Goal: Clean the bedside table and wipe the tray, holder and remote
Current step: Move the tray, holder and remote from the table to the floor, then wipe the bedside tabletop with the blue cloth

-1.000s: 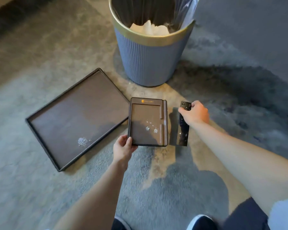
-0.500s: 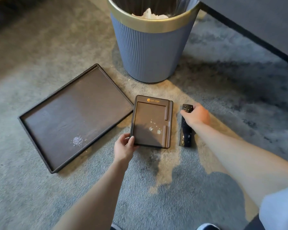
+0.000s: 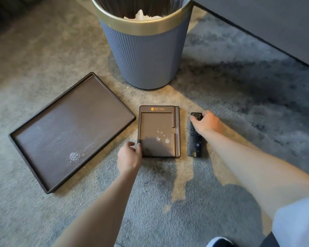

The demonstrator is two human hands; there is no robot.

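Observation:
A large dark brown tray [image 3: 89,107] lies flat on the carpet at the left, with a patch of white specks near its front. Right of it lies a smaller brown holder [image 3: 157,125] with a gold logo and white specks inside. My left hand [image 3: 129,156] grips the holder's near left corner. A black remote [image 3: 194,143] lies on the carpet right of the holder. My right hand [image 3: 206,123] rests on the remote's far end, fingers curled over the buttons.
A blue ribbed waste bin [image 3: 144,56] with a gold rim and crumpled white tissue inside stands just behind the holder. A dark furniture edge [image 3: 266,29] runs across the top right. Grey carpet [image 3: 150,202] lies around everything. A shoe tip [image 3: 218,242] shows at the bottom.
The holder and remote have come down flat onto the carpet. Both hands stay on them. The camera has risen and tilted, so the bin sits higher in view.

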